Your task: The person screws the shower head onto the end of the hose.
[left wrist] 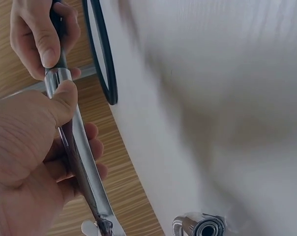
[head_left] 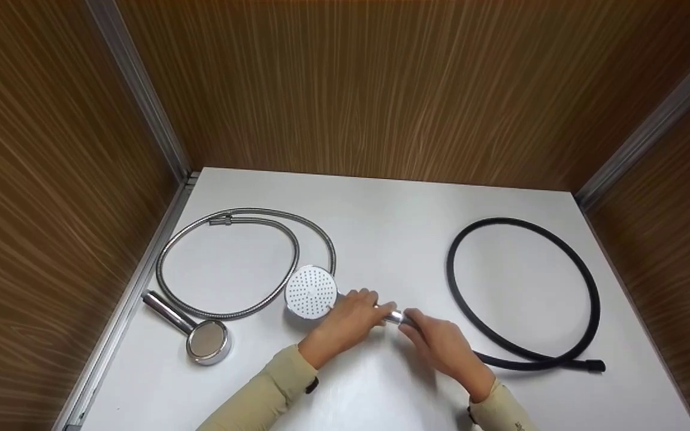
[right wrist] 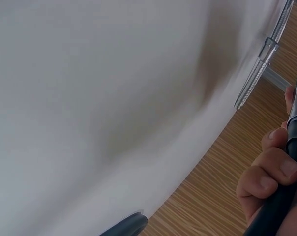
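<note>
The left hand (head_left: pixel 347 322) gripped a shower head (head_left: pixel 311 292), which partly hid a steel hose (head_left: pixel 297 248) near a second head (head_left: pixel 206 341); the right hand (head_left: pixel 445 345) gripped a black hose (head_left: pixel 451 272).

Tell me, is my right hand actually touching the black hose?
Touching. The right wrist view shows it plainly: the right hand is curled round the black hose, with no gap between them.

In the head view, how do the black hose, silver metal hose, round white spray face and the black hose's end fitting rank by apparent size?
1. Black hose and silver metal hose: unranked; the black loop looks taller, the silver coil wider.
2. Round white spray face
3. End fitting
</note>
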Motion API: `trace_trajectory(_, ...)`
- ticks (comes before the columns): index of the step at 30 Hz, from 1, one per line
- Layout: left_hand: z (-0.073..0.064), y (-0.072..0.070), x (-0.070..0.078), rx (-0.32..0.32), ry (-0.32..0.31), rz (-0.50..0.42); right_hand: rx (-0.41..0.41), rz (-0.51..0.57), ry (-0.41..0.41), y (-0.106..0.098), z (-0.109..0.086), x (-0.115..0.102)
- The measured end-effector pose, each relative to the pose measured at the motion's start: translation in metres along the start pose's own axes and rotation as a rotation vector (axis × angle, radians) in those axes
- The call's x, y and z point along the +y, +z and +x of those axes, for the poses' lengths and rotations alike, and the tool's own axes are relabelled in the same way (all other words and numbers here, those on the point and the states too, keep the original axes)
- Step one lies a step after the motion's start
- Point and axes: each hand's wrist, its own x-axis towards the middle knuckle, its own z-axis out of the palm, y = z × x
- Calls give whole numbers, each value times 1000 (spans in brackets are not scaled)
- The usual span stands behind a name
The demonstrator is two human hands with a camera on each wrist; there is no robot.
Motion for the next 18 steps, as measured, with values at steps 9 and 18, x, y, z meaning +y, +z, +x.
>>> trace_trajectory(9, 1, -3, -1, 3, -10, 0, 64, 28, 37, 1, 0, -3)
trace_trajectory(18, 1, -2, -2, 72, 14, 48, 118, 12, -6, 4, 0, -2)
